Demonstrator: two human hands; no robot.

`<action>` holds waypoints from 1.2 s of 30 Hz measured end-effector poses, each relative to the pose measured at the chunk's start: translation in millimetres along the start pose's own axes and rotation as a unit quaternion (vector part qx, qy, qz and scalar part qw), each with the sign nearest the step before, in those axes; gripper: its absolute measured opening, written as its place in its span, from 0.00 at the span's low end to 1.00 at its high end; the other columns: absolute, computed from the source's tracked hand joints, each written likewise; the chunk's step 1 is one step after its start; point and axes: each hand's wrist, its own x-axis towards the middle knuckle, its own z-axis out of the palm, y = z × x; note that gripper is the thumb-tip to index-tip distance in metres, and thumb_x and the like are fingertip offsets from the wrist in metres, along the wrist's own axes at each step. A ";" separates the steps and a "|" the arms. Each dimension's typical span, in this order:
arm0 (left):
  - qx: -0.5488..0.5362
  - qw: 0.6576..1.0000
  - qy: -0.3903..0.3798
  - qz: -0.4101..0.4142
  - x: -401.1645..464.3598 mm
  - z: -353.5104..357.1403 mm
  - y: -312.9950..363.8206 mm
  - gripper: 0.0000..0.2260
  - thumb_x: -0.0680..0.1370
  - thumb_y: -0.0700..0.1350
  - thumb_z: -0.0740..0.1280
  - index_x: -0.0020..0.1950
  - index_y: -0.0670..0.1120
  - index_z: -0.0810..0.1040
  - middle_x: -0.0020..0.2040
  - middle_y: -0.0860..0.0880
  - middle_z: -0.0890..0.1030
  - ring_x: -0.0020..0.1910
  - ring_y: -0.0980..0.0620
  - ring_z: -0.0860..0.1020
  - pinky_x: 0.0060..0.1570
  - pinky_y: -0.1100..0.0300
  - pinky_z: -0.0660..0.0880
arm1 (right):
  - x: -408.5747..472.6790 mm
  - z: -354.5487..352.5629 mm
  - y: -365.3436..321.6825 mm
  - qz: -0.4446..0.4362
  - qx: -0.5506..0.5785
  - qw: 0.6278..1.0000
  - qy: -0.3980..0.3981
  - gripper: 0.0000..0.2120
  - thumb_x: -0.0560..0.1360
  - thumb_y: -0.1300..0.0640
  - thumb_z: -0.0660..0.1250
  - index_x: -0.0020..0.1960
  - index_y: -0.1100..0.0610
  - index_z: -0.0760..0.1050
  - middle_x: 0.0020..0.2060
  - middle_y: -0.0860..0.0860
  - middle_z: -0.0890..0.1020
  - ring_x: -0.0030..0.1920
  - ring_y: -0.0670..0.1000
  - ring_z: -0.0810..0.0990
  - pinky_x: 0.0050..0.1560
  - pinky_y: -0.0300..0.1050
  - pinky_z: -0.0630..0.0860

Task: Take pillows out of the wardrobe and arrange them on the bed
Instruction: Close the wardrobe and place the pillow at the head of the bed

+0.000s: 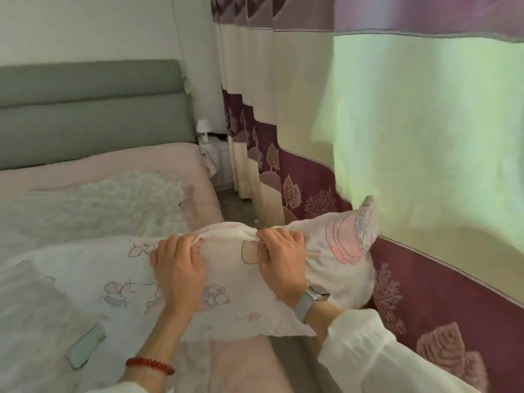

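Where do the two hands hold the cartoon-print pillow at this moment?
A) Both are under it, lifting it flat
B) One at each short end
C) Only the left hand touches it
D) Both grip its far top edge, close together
D: the left hand and the right hand both pinch the bunched far edge of the pillow, side by side, above the bed.

White cartoon-print pillow (226, 282); purple-and-cream leaf-patterned curtain (297, 165); grey headboard (90, 109).

A single head-worn view is given. The bed (195, 171) edge is seen from close above, facing forward and down.
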 end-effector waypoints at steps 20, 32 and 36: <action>0.133 0.977 0.011 -0.167 158.3 179.7 -55.2 0.07 0.75 0.39 0.60 0.41 0.38 0.77 0.32 0.41 0.81 0.32 0.43 0.78 0.45 0.48 0.69 | 231.6 203.9 101.9 -0.087 0.133 0.981 -0.114 0.05 0.68 0.64 0.63 0.38 0.61 0.77 0.31 0.55 0.82 0.34 0.58 0.79 0.39 0.53 0.71; 0.176 0.964 0.043 -0.193 355.3 285.3 -138.5 0.03 0.75 0.34 0.64 0.44 0.38 0.77 0.35 0.41 0.81 0.36 0.43 0.79 0.51 0.47 0.68 | 436.0 357.9 107.4 -0.085 0.210 0.964 -0.137 0.05 0.72 0.63 0.63 0.43 0.60 0.78 0.37 0.55 0.83 0.41 0.58 0.79 0.47 0.54 0.67; 0.193 0.957 0.061 -0.207 418.6 323.1 -175.9 0.03 0.76 0.35 0.63 0.45 0.38 0.77 0.35 0.42 0.81 0.37 0.42 0.78 0.52 0.47 0.67 | 508.4 411.8 107.8 -0.133 0.223 0.958 -0.120 0.06 0.71 0.61 0.62 0.43 0.59 0.78 0.37 0.54 0.84 0.40 0.57 0.80 0.46 0.53 0.67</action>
